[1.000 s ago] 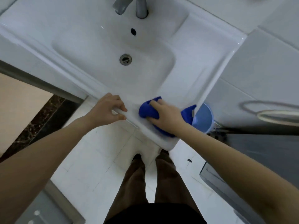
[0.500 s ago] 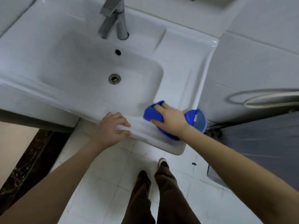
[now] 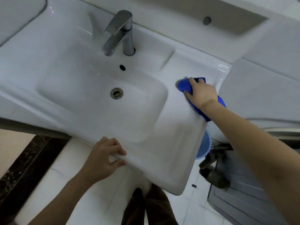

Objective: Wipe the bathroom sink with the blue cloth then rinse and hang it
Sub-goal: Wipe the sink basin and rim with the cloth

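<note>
The white bathroom sink (image 3: 84, 46) fills the upper view, with a grey metal faucet (image 3: 121, 32) at the back and a round drain (image 3: 116, 93) in the basin. My right hand (image 3: 201, 93) presses the blue cloth (image 3: 185, 86) flat on the sink's right ledge, beside the basin and close to the right wall. Part of the cloth trails under my wrist toward the sink's right edge. My left hand (image 3: 105, 158) grips the sink's front rim, thumb under and fingers on top.
A light blue bucket (image 3: 204, 146) stands on the floor under the sink's right edge, with dark sandals (image 3: 214, 172) beside it. A tiled wall (image 3: 259, 88) closes the right side. My legs (image 3: 146, 208) stand on white floor tiles below the front rim.
My right hand has slid the blue cloth from the front right corner of the sink back along the right ledge. My left hand stays on the front rim. The view has tilted up.
</note>
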### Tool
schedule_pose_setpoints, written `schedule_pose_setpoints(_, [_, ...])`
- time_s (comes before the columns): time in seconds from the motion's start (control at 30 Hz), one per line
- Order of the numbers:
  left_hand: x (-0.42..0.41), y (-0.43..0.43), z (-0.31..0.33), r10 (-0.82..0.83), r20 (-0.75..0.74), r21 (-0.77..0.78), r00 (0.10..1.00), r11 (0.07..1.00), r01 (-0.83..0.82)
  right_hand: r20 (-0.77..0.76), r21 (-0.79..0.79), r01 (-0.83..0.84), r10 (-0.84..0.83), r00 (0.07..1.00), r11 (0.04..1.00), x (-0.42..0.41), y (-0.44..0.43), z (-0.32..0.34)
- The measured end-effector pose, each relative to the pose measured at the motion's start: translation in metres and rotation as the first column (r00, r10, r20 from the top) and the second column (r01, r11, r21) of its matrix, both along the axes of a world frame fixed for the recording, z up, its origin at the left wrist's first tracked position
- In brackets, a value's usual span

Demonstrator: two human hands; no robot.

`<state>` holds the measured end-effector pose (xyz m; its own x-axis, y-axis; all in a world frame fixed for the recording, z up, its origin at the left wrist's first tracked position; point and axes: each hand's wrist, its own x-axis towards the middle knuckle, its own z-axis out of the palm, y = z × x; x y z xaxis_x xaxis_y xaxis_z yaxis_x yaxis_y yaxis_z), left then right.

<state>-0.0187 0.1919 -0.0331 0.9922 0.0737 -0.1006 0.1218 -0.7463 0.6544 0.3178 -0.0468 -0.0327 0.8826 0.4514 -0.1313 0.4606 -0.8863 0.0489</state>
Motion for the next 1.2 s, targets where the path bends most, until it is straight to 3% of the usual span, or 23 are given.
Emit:
schedule_pose_setpoints(0.1, [0.0,-0.001,-0.001,0.024,0.004,-0.037,1.0,0.999,-0.023,0.006,0.082,-0.146,0.146,0.989,0.986,0.016,0.03,-0.014])
schedule_pose_setpoints(0.33, [-0.001,0.0,-0.005,0.047,-0.014,-0.041,0.999,0.998,-0.048,0.04,0.183,-0.277,0.275,0.961,0.943,0.023,0.14,-0.029])
schedule_pose_setpoints(0.47, [-0.001,0.001,-0.003,0.052,-0.041,-0.022,0.998,0.998,-0.053,-0.029,0.239,-0.232,0.246,0.969,0.943,0.01,0.111,-0.026])
schedule_pose_setpoints(0.6, [0.0,0.0,0.002,0.061,-0.054,-0.026,0.997,0.998,-0.062,-0.078,0.316,-0.042,0.07,0.995,0.948,-0.011,0.041,-0.024])
schedule_pose_setpoints(0.73, [-0.001,-0.001,0.0,0.063,-0.05,-0.039,0.997,0.997,-0.065,-0.02,0.318,-0.061,0.071,0.997,0.946,0.002,0.05,-0.024])
schedule_pose_setpoints(0.9, [-0.005,0.0,-0.011,0.055,-0.027,-0.039,0.998,0.998,-0.056,0.113,0.274,-0.243,0.22,0.969,0.931,0.034,0.147,-0.033])
schedule_pose_setpoints(1.0, [-0.005,0.002,-0.012,0.051,-0.021,-0.018,0.998,0.999,-0.051,0.092,0.303,-0.238,0.22,0.971,0.923,0.04,0.183,-0.03])
schedule_pose_setpoints(1.13, [-0.004,0.001,-0.01,0.048,-0.041,-0.018,0.998,0.999,-0.049,0.072,0.206,-0.402,0.396,0.916,0.892,0.028,0.135,-0.028])
schedule_pose_setpoints(1.2, [-0.003,0.0,-0.007,0.042,-0.049,-0.02,0.998,0.999,-0.043,0.0,0.209,-0.318,0.325,0.946,0.925,0.006,0.096,-0.028])
